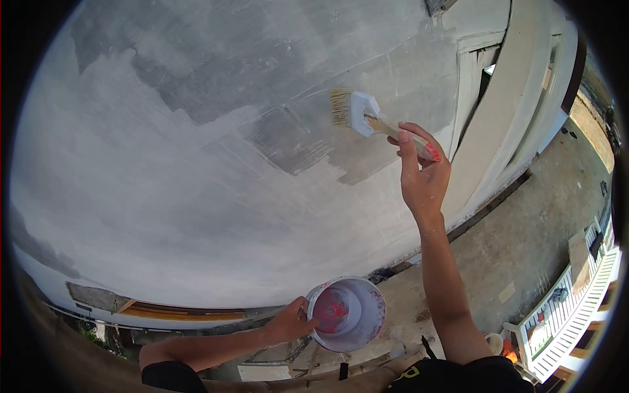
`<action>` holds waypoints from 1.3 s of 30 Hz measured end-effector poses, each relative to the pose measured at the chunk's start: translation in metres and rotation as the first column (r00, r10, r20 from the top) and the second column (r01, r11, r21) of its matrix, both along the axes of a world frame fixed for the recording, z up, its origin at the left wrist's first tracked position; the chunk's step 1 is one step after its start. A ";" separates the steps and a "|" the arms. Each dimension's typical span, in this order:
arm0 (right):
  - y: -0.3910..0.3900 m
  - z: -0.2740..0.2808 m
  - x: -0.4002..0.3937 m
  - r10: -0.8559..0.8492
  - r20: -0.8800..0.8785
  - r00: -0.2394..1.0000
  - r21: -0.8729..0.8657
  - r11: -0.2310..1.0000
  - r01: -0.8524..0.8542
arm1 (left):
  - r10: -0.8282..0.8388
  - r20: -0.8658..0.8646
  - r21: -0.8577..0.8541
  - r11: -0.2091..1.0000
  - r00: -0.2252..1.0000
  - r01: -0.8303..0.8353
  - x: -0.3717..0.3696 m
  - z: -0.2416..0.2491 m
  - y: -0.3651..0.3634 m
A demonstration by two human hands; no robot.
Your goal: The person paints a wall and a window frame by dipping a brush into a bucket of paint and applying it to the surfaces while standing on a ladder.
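My right hand grips the handle of a wide brush, raised in front of a grey wall. The brush has yellowish bristles pointing left, a white ferrule and a handle with a red end. Whether the bristles touch the wall, I cannot tell. White coating covers much of the wall's left and lower part, with darker grey patches above and near the brush. Low in the view, my left hand holds the rim of a round bucket, which has white-smeared sides and a pinkish-red patch inside.
On the right are a pale door or window frame and a concrete floor. A white slatted bench stands at the lower right with items on it. Wooden pieces lie below the bucket.
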State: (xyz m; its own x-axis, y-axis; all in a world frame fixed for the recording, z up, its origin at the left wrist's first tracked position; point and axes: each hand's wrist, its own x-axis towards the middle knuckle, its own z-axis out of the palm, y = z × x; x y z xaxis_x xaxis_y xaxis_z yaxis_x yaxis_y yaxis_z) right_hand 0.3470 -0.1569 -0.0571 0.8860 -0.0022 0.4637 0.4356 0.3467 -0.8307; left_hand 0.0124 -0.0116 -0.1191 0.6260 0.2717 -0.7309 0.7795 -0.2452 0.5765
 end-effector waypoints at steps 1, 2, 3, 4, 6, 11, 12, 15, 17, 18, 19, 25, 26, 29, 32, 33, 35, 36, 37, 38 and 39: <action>-0.010 -0.002 0.007 -0.100 -0.014 0.995 -0.033 0.994 0.100 | -0.004 0.021 0.001 1.000 1.000 0.004 -0.002 -0.002 0.000; -0.015 -0.004 0.013 -0.207 -0.023 0.978 -0.066 0.977 0.205 | -0.015 0.043 0.005 1.000 0.999 0.015 -0.003 -0.004 0.002; -0.015 -0.005 0.014 -0.293 0.035 0.955 -0.116 0.948 0.295 | -0.033 0.064 0.009 0.999 0.997 0.033 -0.003 -0.004 0.003; -0.015 -0.006 0.015 -0.379 0.098 0.920 -0.158 0.907 0.391 | -0.033 0.045 0.020 0.999 0.998 0.032 0.000 0.000 0.002; -0.011 -0.008 0.013 -0.457 0.219 0.862 -0.184 0.848 0.497 | -0.057 0.002 0.039 0.998 0.998 0.057 0.009 0.010 0.001; 0.039 0.014 -0.042 -0.388 0.439 0.810 -0.028 0.896 0.444 | -0.118 0.039 0.110 0.987 0.992 0.113 0.012 0.011 0.002; 0.044 0.019 -0.057 -0.307 0.482 0.820 -0.013 0.934 0.357 | -0.100 0.047 0.096 0.991 0.994 0.095 0.014 0.013 0.002; 0.058 0.019 -0.087 -0.054 0.504 0.862 -0.020 0.997 0.074 | -0.107 -0.064 0.150 0.982 0.992 0.116 0.024 0.030 -0.007; 0.067 0.012 -0.088 0.083 0.492 0.867 -0.045 0.997 -0.070 | -0.146 -0.045 0.167 0.974 0.988 0.152 0.019 0.024 -0.003; 0.065 0.012 -0.082 0.091 0.437 0.895 -0.030 0.996 -0.087 | -0.151 -0.032 0.177 0.972 0.988 0.155 0.016 0.021 -0.001; 0.059 0.010 -0.070 0.109 0.381 0.918 -0.017 0.994 -0.111 | -0.126 -0.029 0.146 0.981 0.992 0.129 0.015 0.018 0.001; -0.003 -0.001 0.005 -0.049 0.038 0.998 0.032 0.998 0.047 | -0.110 0.008 0.136 0.985 0.994 0.108 0.008 0.013 -0.001; -0.013 0.000 0.015 -0.126 0.011 0.992 0.019 0.992 0.126 | -0.097 0.001 0.137 0.986 0.995 0.096 0.010 0.015 -0.002; -0.020 0.000 0.031 -0.370 -0.001 0.929 -0.012 0.929 0.370 | -0.096 -0.023 0.124 0.987 0.995 0.098 0.012 0.017 -0.002; -0.006 0.001 0.022 -0.460 0.164 0.872 -0.041 0.880 0.472 | -0.100 -0.039 0.111 0.988 0.994 0.103 0.016 0.019 -0.001; 0.003 0.004 0.006 -0.408 0.180 0.895 -0.089 0.899 0.428 | -0.102 -0.045 0.104 0.989 0.994 0.107 0.018 0.019 -0.001; 0.030 0.003 -0.021 -0.409 0.475 0.779 -0.068 0.866 0.496 | -0.102 -0.002 0.083 0.991 0.995 0.102 0.017 0.018 -0.001; 0.040 0.001 -0.038 -0.357 0.507 0.785 -0.068 0.891 0.449 | -0.103 0.022 0.073 0.992 0.994 0.101 0.018 0.018 -0.001; 0.048 0.000 -0.054 -0.303 0.516 0.801 -0.066 0.919 0.390 | -0.124 -0.008 0.099 0.987 0.992 0.125 0.020 0.018 -0.001; 0.053 -0.002 -0.069 -0.243 0.524 0.816 -0.062 0.945 0.321 | -0.138 -0.038 0.126 0.982 0.990 0.142 0.020 0.018 -0.001; 0.053 -0.007 -0.081 -0.178 0.525 0.832 -0.089 0.961 0.262 | -0.144 -0.068 0.155 0.976 0.987 0.153 0.020 0.019 -0.001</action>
State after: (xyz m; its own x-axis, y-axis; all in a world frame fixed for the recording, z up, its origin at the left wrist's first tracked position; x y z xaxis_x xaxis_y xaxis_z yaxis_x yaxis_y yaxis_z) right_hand 0.2661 -0.1037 -0.0644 0.5101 -0.0616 0.8579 0.8593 0.0795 -0.5052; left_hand 0.0321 -0.0126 -0.1006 0.6276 0.2948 -0.7206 0.7573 -0.4459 0.4771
